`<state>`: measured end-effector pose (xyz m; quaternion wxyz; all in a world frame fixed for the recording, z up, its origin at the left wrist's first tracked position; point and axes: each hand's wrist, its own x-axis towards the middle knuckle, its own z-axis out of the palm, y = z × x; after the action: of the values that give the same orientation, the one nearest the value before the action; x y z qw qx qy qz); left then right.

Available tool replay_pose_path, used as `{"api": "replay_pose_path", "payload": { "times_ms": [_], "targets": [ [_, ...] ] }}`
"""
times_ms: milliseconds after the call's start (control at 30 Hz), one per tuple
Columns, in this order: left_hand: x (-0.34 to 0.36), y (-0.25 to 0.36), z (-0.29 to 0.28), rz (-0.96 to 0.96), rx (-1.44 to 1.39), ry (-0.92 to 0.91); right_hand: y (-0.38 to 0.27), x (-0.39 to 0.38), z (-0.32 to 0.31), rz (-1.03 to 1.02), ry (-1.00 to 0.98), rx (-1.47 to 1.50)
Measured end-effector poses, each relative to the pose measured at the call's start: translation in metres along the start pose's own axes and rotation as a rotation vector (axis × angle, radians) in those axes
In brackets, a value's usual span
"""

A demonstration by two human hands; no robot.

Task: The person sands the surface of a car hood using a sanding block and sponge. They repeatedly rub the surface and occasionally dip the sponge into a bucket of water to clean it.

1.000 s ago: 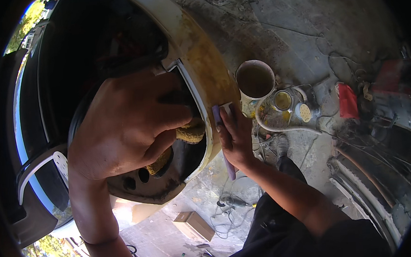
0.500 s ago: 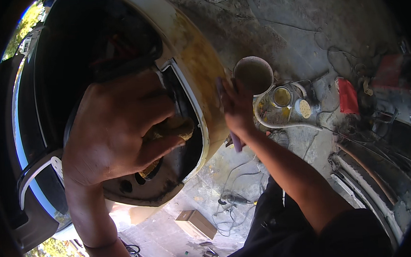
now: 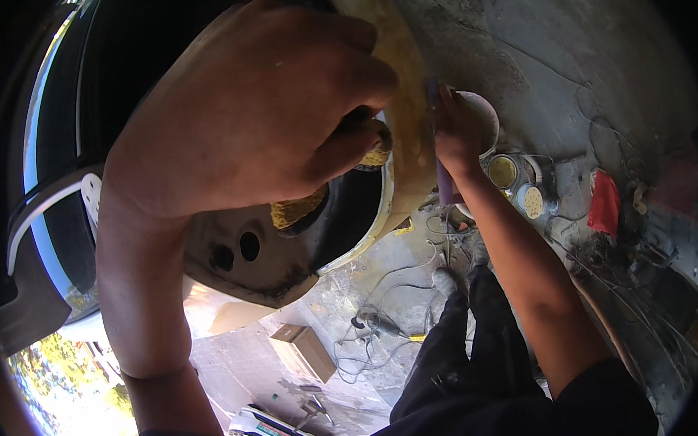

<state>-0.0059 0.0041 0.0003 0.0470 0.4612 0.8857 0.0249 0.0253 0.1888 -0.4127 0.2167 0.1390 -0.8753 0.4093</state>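
Your left hand has swung up close, clamped on the yellow sponge against the dark car panel, while your right hand has slid its purple sanding block, probably gripped, along the primed edge.

1. Left hand fills the dark panel opening, closed on a yellow sponge; little room remains beside it.
2. Cream-yellow panel rim separates the two hands.
3. Right hand presses a purple strip to the rim; a white cup stands just behind it.
4. Open tins crowd the floor to the right.
5. Loose cables and a cardboard box lie on the concrete floor below the panel.
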Motion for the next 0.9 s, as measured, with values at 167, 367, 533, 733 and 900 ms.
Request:
{"api": "replay_pose_path", "payload": {
  "times_ms": [167, 367, 533, 733, 900],
  "targets": [
    [0.024, 0.002, -0.039, -0.275, -0.119, -0.495, -0.064, -0.052, -0.037, 0.062, 0.075, 0.305],
    [0.000, 0.003, -0.028, -0.002, -0.041, -0.222, -0.012, -0.008, -0.007, 0.074, -0.010, 0.133],
    [-0.010, -0.003, -0.023, 0.050, -0.014, -0.141, -0.073, -0.039, -0.032, 0.141, 0.028, 0.230],
    [-0.002, 0.004, -0.036, -0.028, -0.149, -0.325, -0.063, 0.019, -0.027, 0.332, -0.147, 0.229],
    [0.001, 0.004, -0.010, 0.031, -0.015, -0.079, -0.096, -0.022, -0.043, 0.151, 0.032, 0.278]
  ]
}}
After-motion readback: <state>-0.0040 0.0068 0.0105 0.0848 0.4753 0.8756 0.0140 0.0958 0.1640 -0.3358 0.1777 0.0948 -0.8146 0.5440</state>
